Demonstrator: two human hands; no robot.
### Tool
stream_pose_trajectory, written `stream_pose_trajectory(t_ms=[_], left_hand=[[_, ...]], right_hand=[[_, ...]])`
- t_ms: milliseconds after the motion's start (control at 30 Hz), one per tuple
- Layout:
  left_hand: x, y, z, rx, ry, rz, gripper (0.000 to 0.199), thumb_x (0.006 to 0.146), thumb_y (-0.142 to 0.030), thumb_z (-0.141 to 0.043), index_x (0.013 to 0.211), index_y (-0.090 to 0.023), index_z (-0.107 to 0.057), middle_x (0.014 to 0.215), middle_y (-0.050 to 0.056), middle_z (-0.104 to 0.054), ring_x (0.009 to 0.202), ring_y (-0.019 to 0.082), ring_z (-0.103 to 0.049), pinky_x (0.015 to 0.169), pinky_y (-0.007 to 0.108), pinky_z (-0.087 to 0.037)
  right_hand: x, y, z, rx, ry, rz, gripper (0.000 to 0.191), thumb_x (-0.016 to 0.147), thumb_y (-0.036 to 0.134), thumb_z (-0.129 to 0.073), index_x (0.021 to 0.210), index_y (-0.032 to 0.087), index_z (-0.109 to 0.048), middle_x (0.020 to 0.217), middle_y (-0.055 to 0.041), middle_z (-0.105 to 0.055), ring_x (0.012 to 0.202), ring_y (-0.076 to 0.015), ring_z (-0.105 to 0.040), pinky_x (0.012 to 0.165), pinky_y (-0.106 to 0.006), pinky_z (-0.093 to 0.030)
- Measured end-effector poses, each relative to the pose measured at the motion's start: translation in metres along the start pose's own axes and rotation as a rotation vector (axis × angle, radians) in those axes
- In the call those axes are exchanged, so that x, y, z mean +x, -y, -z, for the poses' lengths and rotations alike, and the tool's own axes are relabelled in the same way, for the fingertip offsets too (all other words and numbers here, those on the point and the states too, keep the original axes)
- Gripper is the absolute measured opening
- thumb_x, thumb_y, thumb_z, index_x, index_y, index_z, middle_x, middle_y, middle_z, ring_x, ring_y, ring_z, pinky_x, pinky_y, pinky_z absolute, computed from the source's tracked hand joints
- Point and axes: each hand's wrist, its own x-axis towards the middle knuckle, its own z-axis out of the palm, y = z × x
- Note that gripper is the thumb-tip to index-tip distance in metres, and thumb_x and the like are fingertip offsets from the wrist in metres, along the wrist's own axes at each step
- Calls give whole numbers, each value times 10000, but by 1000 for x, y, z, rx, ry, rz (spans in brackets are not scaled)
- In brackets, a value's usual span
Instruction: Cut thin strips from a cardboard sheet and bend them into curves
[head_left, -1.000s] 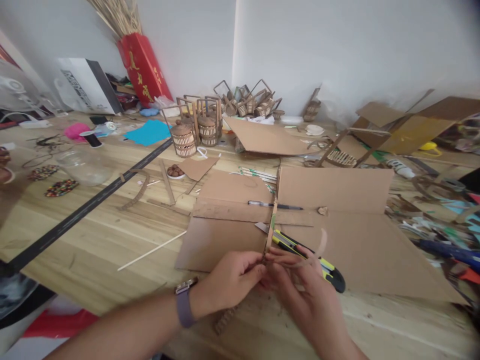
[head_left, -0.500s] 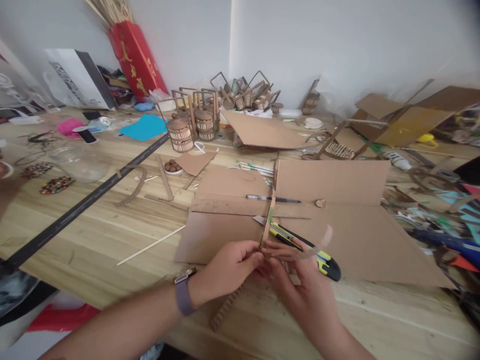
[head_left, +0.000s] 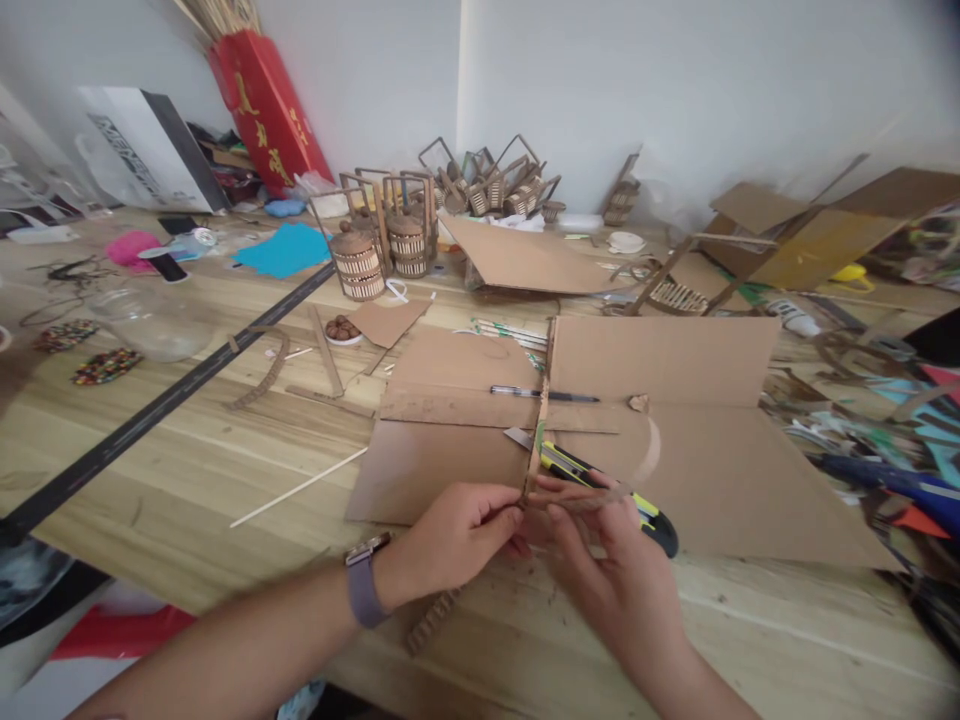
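Note:
Low over the front of the table, my left hand (head_left: 465,530), with a watch on its wrist, pinches a thin cardboard strip (head_left: 651,452). My right hand (head_left: 611,555) grips the same strip, whose curled free end sticks up past the fingers. What lies between the fingertips is partly hidden. Below my left hand shows a ridged corrugated strip (head_left: 433,620); whether it joins the held strip I cannot tell. Just behind my right hand lies a yellow-black utility knife (head_left: 652,522), blade out, on a folded cardboard sheet (head_left: 720,480). A pen (head_left: 577,397) rests farther back.
Small lidded baskets (head_left: 360,265) with tall handles stand at the back. A bowl of brown balls (head_left: 342,331), a glass jar (head_left: 154,320) and a thin stick (head_left: 300,487) are to the left. Paper scraps and a blue tool (head_left: 885,482) crowd the right.
My right hand's fingers have shifted along the strip, and its curled end now stands more upright. My left hand keeps its pinch; the corrugated strip below it has moved slightly left.

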Motion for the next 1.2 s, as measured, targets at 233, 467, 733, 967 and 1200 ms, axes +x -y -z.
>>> stream_pose_trajectory(t_ms=[233,467,733,967,1200], left_hand=[[2,1,0,-49,-8,-2,354,946,-432,-536,1002,-109,-672,879,81,-694,803,192,-666,725,274,-520],[2,3,0,-68,-15,11,419,943,-517,-522,968,-119,-650,900,83,-677,817,196,-657,714,274,-524],[0,-1,0,39,6,-17,339,974,-392,-467,897,-117,-650,822,79,-686,762,192,-675,693,268,-521],[2,3,-1,-37,-7,-11,346,953,-425,-532,1051,-120,-661,942,83,-697,826,182,-662,726,257,-518],[3,3,1,-25,-19,-11,372,961,-469,-511,983,-125,-652,916,80,-685,805,183,-651,710,262,-514]], right_hand=[[0,6,0,29,8,31,90,945,283,-526,957,283,-615,950,-1,-773,972,-206,-705,821,-365,-524],[-1,3,-7,-10,23,140,29,922,293,-589,927,272,-607,1008,-11,-766,975,-221,-713,936,-424,-439],[4,3,0,14,14,110,44,953,279,-547,928,280,-584,915,21,-779,917,-200,-733,937,-407,-427],[1,5,-4,8,5,171,53,965,260,-522,973,270,-574,921,5,-775,921,-204,-730,961,-413,-402],[-2,2,-7,-12,35,198,71,938,218,-560,981,269,-580,950,4,-768,996,-206,-709,959,-409,-390]])
